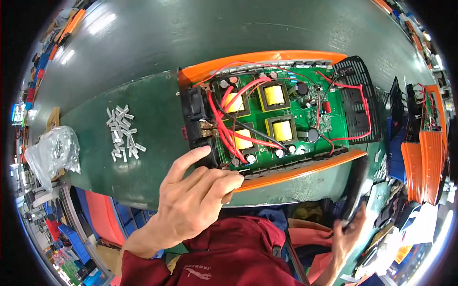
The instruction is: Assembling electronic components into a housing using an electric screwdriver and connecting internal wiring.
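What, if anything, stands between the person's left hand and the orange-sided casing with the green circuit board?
Nothing visible does. The left hand is at the near left corner of the orange-sided casing, apparently touching it. The yellow-wrapped transformers sit inside, beyond the hand.

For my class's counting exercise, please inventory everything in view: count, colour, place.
Open housing: one, orange, centre
Circuit board: one, green, inside housing
Transformers: four, yellow and black, on board
Wires: several, red and black, over board
Vented panel: one, black, housing's right end
Small pieces: many, translucent, piled left
Plastic bag: one, clear, far left
Other housing parts: several, orange, right edge
Work surface: one, green, beneath
Side clutter: many, mixed, both edges
Long strip: one, black, lower right
Garment: one, maroon, bottom centre
Left hand: one, bare, at housing
Right hand: one, bare, holding strip
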The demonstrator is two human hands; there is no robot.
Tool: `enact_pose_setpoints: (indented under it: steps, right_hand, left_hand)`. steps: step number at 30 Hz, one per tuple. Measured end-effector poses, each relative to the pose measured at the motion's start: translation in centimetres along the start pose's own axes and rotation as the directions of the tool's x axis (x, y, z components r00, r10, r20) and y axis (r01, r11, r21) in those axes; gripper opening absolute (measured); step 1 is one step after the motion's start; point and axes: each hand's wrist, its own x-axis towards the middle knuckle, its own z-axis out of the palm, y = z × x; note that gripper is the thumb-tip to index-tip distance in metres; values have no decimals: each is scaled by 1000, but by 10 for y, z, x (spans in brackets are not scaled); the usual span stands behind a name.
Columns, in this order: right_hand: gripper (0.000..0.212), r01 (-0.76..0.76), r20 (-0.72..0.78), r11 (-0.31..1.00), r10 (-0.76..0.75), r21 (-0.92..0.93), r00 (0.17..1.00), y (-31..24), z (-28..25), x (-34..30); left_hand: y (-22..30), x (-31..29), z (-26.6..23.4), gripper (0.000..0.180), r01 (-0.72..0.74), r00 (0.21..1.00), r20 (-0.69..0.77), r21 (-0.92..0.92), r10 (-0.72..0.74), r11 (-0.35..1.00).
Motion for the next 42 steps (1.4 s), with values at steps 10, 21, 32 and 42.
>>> enact_pose_setpoints:
  steps: [10,21,32,42]
  right_hand:
    - [40,-355,731,926,154,128,665,26,45,-92]
    - [52,77,732,997,-36,-23,680,-1,72,-99]
    - [56,-342,858,921,15,188,513,11,63,-94]
    - [94,-750,979,644,11,150,205,4,67,-87]
  left_hand:
    - [2,8,-1,17,38,998,55,3,-38,999]
    - [3,9,1,19,39,998,41,0,-39,999]
    - [-1,7,3,23,-10,1000,-14,11,10,1000]
    - [-2,7,-8,18,33,994,106,-70,-26,997]
